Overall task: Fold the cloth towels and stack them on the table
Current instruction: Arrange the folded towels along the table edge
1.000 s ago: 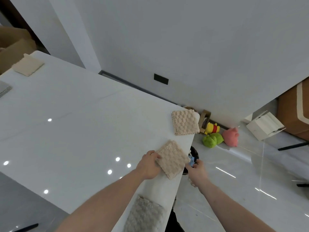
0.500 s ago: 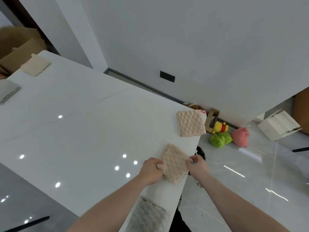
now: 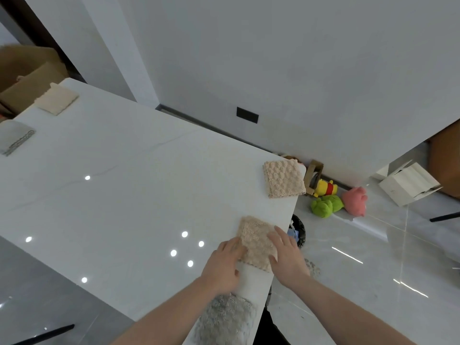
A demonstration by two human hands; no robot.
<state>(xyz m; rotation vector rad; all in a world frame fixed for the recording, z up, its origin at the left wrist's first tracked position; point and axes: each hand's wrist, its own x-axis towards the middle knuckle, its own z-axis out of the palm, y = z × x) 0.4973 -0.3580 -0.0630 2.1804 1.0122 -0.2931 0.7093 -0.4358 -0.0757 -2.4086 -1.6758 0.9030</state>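
Step in hand looks like flattening: beige folded towel lies at the table edge, pinned between both hands. Left hand lies flat, fingers straight and roughly together, tips on the towel's left edge. Right hand presses from the other side, fingers spread over the right half, palm hanging past the table edge. Towel reads as a compact square, bubble-textured, plush, already folded; layer count not visible.

Next move, my guess: pick it up and stack it on the second beige towel, which sits beyond the fingertips at the far corner. Needs a two-sided grip so the fold holds.

Grey fluffy towel lies behind the wrists. Cream towel and grey trimmed towel sit well apart, far left.
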